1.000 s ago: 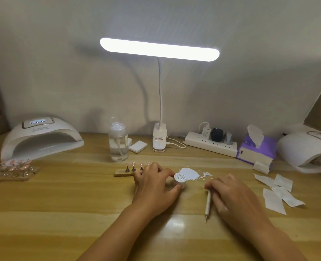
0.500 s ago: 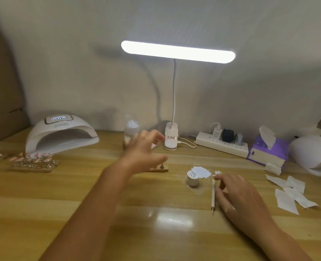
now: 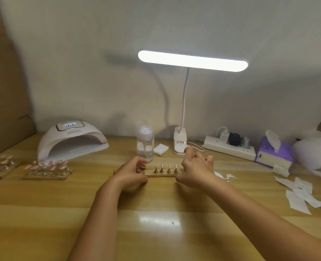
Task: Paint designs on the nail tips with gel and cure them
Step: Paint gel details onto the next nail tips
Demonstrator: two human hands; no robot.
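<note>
1. I see the holder (image 3: 161,175), a short wooden strip, lying on the table (image 3: 155,232) at centre, just in front of the bottle (image 3: 145,142).
2. Four small metal stands (image 3: 161,170) sit in a row on the holder, each upright and carrying a tiny pinkish tip (image 3: 162,165). The tips are too small for me to see any design on them.
3. My left hand (image 3: 131,173) grips the holder's left end, its fingers curled round it.
4. My right hand (image 3: 195,170) has its thumb on the holder's right end and looks to pinch it, though the fingers behind are partly hidden. The index finger points upward.
5. The bottle is clear plastic with a pump top. It stands upright, with clear liquid in it.
6. At left a white cure lamp (image 3: 71,140) has its display lit and its mouth facing me. Just before it are two racks (image 3: 46,171) loaded with rows of pink nail tips, the farther one cut off by the frame edge.
7. A purple tissue box (image 3: 274,157) stands at right with one tissue poking out of the top. Beside it a second cure lamp (image 3: 313,157) is partly out of frame.
8. Along the wall I see a lit desk lamp (image 3: 192,61), a power strip (image 3: 229,148) with plugs in it, and a small white box (image 3: 161,149).
9. Paper slips (image 3: 302,196) lie scattered on the table at right, well apart from the holder.
</note>
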